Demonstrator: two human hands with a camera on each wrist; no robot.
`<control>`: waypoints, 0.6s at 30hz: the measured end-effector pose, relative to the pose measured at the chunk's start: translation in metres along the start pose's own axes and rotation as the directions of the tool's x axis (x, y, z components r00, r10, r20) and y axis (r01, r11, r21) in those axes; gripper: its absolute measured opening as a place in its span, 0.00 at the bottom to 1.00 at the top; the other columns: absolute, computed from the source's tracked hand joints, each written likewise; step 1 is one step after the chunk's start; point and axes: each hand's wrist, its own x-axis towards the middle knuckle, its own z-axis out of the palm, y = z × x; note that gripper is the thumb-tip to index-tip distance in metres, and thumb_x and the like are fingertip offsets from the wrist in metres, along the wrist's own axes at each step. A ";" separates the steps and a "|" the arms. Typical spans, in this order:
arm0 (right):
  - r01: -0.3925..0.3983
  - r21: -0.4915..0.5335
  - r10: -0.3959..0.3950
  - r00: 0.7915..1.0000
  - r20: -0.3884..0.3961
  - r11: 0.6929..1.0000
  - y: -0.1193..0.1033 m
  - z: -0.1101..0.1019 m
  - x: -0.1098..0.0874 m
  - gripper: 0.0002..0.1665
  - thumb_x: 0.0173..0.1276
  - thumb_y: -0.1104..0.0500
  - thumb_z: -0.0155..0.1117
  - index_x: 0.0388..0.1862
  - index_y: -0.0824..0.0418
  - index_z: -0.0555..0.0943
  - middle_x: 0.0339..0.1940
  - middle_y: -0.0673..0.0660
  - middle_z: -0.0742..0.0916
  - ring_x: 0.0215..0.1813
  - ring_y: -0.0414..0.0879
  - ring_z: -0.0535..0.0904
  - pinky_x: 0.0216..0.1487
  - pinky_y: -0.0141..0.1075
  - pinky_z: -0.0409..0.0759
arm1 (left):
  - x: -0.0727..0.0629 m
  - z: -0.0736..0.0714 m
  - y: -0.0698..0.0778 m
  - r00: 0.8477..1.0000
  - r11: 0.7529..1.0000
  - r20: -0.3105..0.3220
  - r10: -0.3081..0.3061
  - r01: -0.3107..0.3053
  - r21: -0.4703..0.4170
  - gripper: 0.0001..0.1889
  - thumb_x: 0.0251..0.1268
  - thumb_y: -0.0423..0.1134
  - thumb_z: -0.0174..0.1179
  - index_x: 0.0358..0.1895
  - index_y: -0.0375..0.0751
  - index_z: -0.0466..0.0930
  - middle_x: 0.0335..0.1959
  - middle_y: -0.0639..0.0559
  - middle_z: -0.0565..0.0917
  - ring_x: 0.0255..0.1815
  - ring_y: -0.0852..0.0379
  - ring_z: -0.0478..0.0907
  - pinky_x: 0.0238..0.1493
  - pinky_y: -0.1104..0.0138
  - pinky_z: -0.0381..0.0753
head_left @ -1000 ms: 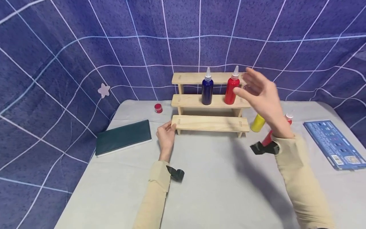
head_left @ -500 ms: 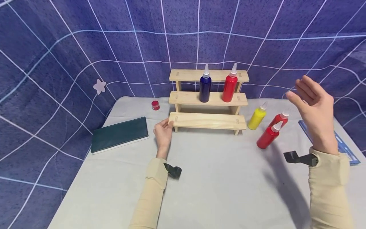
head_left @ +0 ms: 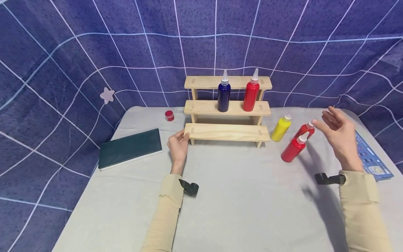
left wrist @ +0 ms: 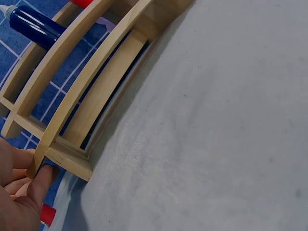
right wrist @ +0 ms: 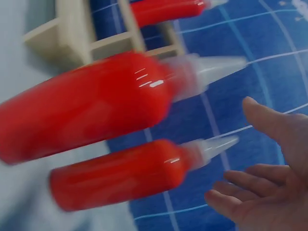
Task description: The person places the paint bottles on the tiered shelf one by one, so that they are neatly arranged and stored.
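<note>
My left hand (head_left: 178, 145) pinches the left end of the lowest board of a three-tier wooden shelf (head_left: 226, 132); in the left wrist view, thumb and fingers lie on either side of the board end. A dark blue squeeze bottle (head_left: 224, 98) and a red squeeze bottle (head_left: 251, 97) stand on the middle tier. My right hand (head_left: 341, 138) is raised, thumb and fingers spread apart, just right of a rear red bottle (head_left: 304, 131). Another red bottle (head_left: 292, 150) stands in front of that one. Both show close by in the right wrist view, their white nozzles pointing toward the hand (right wrist: 269, 178).
A yellow bottle (head_left: 281, 128) stands between the shelf and the red pair. Left of the shelf are a small red-lidded jar (head_left: 169, 116) and a dark green notebook (head_left: 130, 148). A blue printed box (head_left: 373, 157) lies at the right, partly behind the right hand. A blue gridded curtain (head_left: 151, 52) hangs behind.
My right hand has moved from beside the red bottle on the shelf out to the right, then down beside the red bottles on the table. The left hand stays on the shelf.
</note>
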 end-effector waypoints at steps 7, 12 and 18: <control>0.022 -0.244 0.004 0.994 0.106 0.969 0.027 0.004 0.005 0.45 0.68 0.64 0.64 0.77 0.67 0.53 0.73 0.72 0.65 0.67 0.35 0.70 0.58 0.15 0.71 | 0.001 -0.001 -0.001 1.000 1.000 -0.002 -0.007 0.007 -0.007 0.15 0.64 0.31 0.63 0.52 0.29 0.82 0.47 0.34 0.85 0.48 0.45 0.85 0.49 0.64 0.85; 0.093 -0.194 -0.061 0.985 0.162 0.977 0.047 0.007 0.008 0.25 0.65 0.70 0.63 0.61 0.59 0.75 0.46 0.41 0.87 0.45 0.22 0.77 0.45 0.13 0.76 | 0.002 -0.002 -0.002 1.000 1.000 -0.004 -0.009 0.009 0.002 0.15 0.64 0.32 0.63 0.52 0.29 0.83 0.46 0.35 0.85 0.48 0.46 0.85 0.49 0.64 0.86; 0.062 -0.048 -0.051 0.978 0.204 0.997 0.061 0.006 0.009 0.31 0.61 0.79 0.57 0.39 0.40 0.79 0.30 0.31 0.85 0.34 0.23 0.79 0.36 0.13 0.77 | 0.003 0.000 -0.002 1.000 1.000 0.005 -0.011 0.011 0.007 0.15 0.65 0.33 0.63 0.52 0.30 0.83 0.47 0.35 0.85 0.48 0.47 0.85 0.49 0.65 0.85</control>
